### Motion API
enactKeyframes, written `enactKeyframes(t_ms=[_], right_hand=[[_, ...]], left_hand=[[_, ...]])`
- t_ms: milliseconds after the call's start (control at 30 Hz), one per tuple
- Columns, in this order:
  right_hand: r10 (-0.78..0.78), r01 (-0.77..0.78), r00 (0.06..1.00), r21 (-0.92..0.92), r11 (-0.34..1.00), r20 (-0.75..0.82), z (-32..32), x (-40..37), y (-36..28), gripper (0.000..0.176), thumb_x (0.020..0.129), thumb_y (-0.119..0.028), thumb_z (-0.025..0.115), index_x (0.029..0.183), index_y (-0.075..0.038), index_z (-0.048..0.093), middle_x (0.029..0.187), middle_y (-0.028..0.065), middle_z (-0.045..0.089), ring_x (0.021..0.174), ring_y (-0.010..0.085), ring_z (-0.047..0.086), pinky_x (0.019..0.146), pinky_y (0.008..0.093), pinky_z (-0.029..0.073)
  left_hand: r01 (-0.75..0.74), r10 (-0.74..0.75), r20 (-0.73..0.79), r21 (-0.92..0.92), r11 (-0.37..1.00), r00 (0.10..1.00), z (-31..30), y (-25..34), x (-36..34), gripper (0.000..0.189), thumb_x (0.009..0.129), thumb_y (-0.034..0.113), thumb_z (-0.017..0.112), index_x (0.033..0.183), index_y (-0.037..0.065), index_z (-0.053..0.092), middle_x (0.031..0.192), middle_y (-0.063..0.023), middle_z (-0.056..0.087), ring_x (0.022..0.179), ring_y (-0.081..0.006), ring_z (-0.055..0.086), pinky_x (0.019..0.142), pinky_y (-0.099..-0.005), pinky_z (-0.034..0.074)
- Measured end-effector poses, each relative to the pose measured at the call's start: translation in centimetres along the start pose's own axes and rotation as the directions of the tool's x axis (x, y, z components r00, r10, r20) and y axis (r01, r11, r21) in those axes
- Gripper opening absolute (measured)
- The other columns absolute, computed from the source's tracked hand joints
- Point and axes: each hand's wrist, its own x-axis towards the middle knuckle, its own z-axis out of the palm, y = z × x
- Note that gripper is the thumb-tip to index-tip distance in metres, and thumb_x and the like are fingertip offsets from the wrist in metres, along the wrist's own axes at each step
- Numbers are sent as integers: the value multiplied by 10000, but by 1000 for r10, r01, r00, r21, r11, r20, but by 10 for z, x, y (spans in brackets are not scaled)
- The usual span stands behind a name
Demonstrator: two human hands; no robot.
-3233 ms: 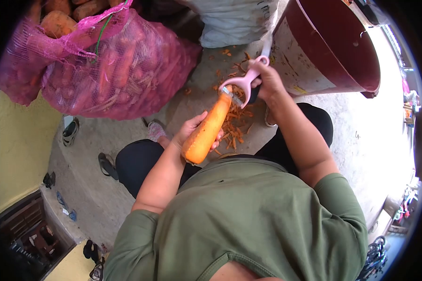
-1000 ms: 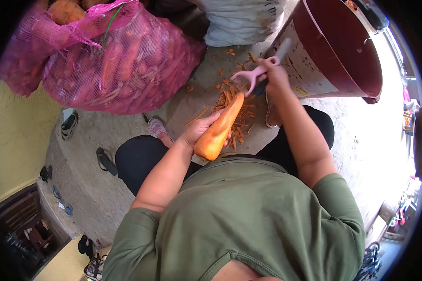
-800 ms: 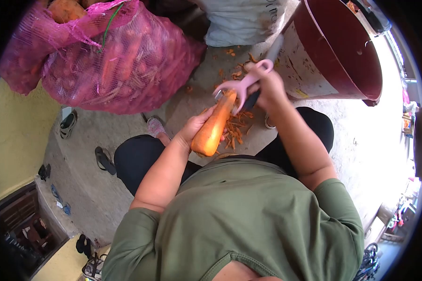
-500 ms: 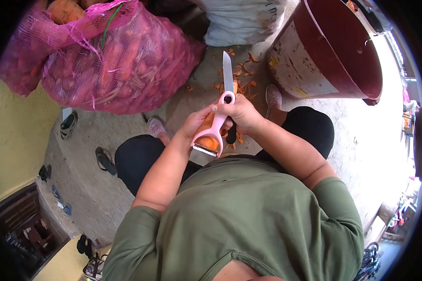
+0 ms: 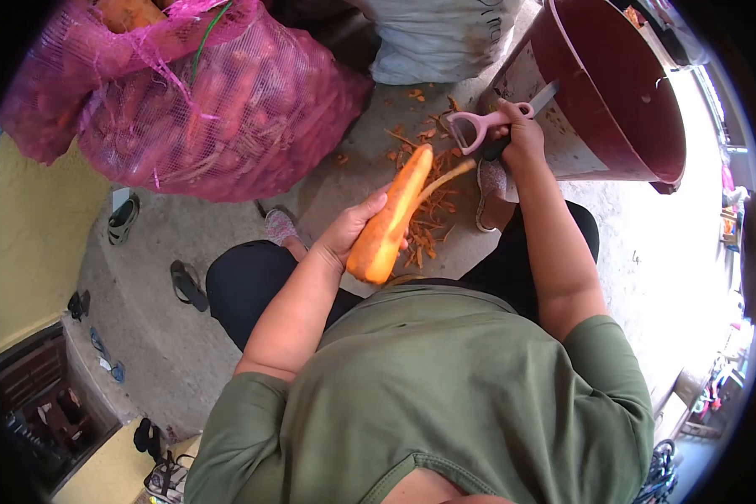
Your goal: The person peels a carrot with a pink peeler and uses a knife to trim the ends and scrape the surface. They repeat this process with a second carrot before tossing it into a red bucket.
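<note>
Your left hand (image 5: 354, 233) was closed around the lower half of a carrot (image 5: 399, 206). Its fingers wrapped underneath, the thick end pointed back toward your chest, and the tapered tip angled up and away from that hand.

Your right hand (image 5: 519, 134) was out beyond the carrot's tip and clear of it. It was gripped shut on the handle of a pink peeler (image 5: 472, 128), whose head faced back toward the carrot. The same hand also carried a knife (image 5: 546, 94). Its pale blade stuck out past the far side of the knuckles, and a dark handle showed under the palm.

A thin strip of peel (image 5: 447, 175) ran from near the carrot's tip out toward the peeler. You could not tell whether it touched the peeler's blade.

Loose peelings (image 5: 424, 225) lay scattered on the concrete floor (image 5: 143, 277) below and between your two hands. A dark red bucket (image 5: 622, 92) stood just beyond your right hand. A pink mesh sack (image 5: 193, 101) packed with carrots lay well off to the outer side of your left hand. A white sack (image 5: 437, 34) sat farther out, beyond both hands.
</note>
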Motion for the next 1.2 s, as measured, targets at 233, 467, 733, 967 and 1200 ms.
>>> enactKeyframes(t_ms=[233,467,733,967,1200], right_hand=[[364,-271,767,-247,930,529,80,-143,16,146,698,-84,629,709,-30,493,645,84,560,481,146,542,386,228,413],[80,-83,992,26,996,100,25,-24,19,120,689,-81,632,715,-33,525,592,49,516,436,125,469,403,240,377],[240,-215,918,-114,970,314,80,-123,9,132,701,-72,622,734,-32,501,633,61,539,449,124,497,380,223,381],[406,-342,728,-220,913,553,79,-125,36,154,699,-96,632,668,-46,490,515,46,496,405,105,472,367,220,370],[-15,24,999,-220,975,43,18,-13,13,144,690,-107,642,724,-35,522,604,64,524,458,146,496,390,254,390]], left_hand=[[37,-39,-39,-48,998,998,-2,-3,12,429,865,376,353,1050,4,463,838,-159,558,673,-249,591,564,-332,508],[82,-80,90,-20,996,993,-12,-9,8,433,862,386,377,1107,32,428,865,-162,524,701,-267,558,611,-357,481],[54,-58,-49,-86,995,997,-19,-3,14,427,858,385,381,1055,14,455,822,-151,550,679,-250,593,573,-359,510],[-13,13,-68,-2,1000,998,-13,-4,17,347,871,289,364,961,-18,499,750,-118,567,649,-212,578,554,-343,497],[-1,0,-6,-59,998,1000,-13,-11,12,404,871,370,371,1107,48,435,814,-162,544,662,-235,585,569,-363,503]])
